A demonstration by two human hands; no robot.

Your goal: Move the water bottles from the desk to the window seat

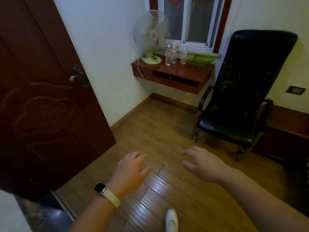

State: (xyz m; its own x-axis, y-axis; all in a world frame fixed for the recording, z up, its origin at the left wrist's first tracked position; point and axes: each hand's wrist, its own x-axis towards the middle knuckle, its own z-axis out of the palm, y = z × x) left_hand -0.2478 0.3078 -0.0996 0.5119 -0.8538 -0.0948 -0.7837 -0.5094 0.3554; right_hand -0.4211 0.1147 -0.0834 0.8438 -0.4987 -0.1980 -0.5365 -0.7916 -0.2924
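Three clear water bottles with red-and-white labels stand upright on a wall-mounted red-brown desk (pixel 180 73) under the window: one (pixel 168 56) at the left, one (pixel 174 54) just behind it, one (pixel 184 55) to the right. My left hand (pixel 132 168), with a watch on the wrist, and my right hand (pixel 200 162) hover palm down over the wooden floor, far from the desk. Both hands hold nothing and their fingers are spread.
A white table fan (pixel 151 37) stands on the desk's left end, a green bag (pixel 199 60) on its right end. A black office chair (pixel 240 91) stands at the right. A dark door (pixel 45 97) stands ajar at the left. A low wooden bench (pixel 287 129) runs along the right wall.
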